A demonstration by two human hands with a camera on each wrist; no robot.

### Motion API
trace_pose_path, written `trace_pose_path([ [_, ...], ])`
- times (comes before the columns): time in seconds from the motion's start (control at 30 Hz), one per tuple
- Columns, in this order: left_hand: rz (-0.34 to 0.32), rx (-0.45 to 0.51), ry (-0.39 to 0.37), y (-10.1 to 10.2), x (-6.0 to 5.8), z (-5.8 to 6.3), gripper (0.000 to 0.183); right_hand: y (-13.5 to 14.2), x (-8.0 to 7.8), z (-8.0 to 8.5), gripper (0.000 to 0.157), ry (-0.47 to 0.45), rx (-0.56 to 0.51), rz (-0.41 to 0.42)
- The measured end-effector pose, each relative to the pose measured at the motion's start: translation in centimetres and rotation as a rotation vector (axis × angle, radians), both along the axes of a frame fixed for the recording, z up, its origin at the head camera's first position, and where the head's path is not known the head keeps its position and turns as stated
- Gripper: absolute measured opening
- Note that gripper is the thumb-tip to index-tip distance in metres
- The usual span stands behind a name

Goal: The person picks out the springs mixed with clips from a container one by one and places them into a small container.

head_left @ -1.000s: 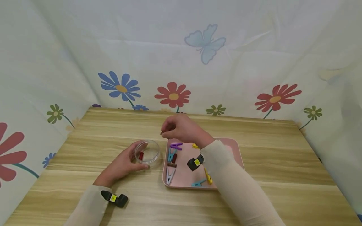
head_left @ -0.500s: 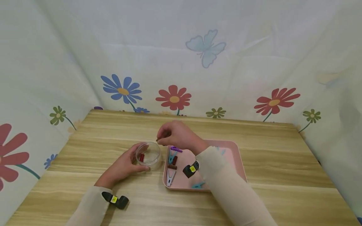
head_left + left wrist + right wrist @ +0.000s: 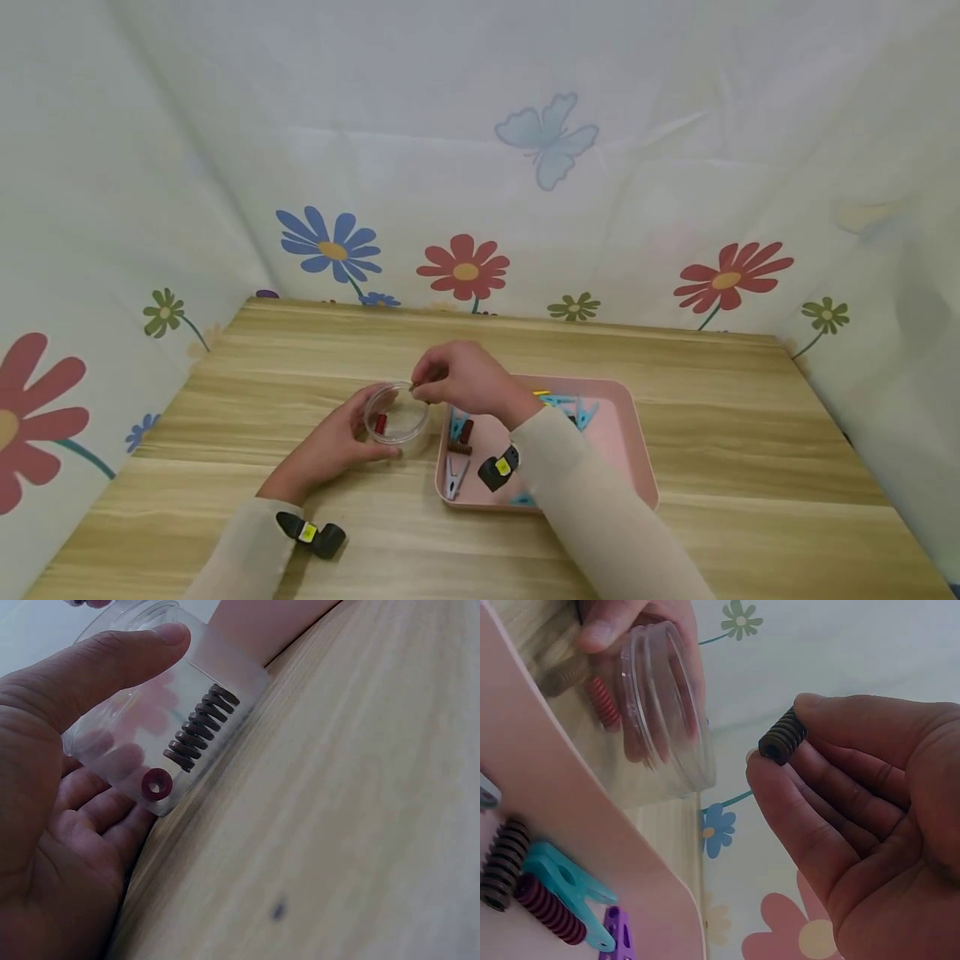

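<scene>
My left hand [image 3: 333, 446] grips a clear round jar [image 3: 408, 432] standing on the table, thumb on one side and fingers on the other. Through its wall in the left wrist view I see a brown coil spring [image 3: 201, 727] and a red spring [image 3: 157, 784] lying at the bottom. Between thumb and index finger, my right hand [image 3: 468, 383] pinches a dark brown coil spring [image 3: 784, 736]. In the head view that hand is over the jar's right rim, and its fingers mostly hide the pinched spring.
Right of the jar lies a pink tray [image 3: 618, 454]. It holds a brown spring [image 3: 505, 864], a dark red spring [image 3: 550, 909] and several clothespins, among them a blue clothespin [image 3: 562, 877], a purple clothespin [image 3: 616, 934] and a grey clothespin [image 3: 455, 479]. My right forearm covers part of it.
My right hand has come left and down from above the tray's far corner to the jar's rim, carrying the spring. The left hand keeps its hold on the jar.
</scene>
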State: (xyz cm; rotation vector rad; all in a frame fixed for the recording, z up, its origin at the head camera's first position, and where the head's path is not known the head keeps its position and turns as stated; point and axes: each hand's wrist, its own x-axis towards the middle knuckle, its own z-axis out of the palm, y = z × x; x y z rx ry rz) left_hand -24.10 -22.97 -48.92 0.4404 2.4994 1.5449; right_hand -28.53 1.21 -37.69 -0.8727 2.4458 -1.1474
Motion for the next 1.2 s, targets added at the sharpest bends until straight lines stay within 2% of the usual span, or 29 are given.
trace_pose_path([
  [0.37,0.008,-0.016,0.011,0.0,0.3,-0.5,0.085,-0.9,0.8,-1.2,0.009,0.017,0.040,-0.023],
  [0.9,0.010,-0.008,-0.001,0.1,0.4,-0.2,0.083,-1.5,1.4,-1.7,0.012,0.004,0.070,-0.037],
  [1.2,-0.002,-0.004,0.018,0.0,0.0,-0.3,0.081,-1.8,1.4,-1.5,0.016,0.075,0.111,-0.046],
])
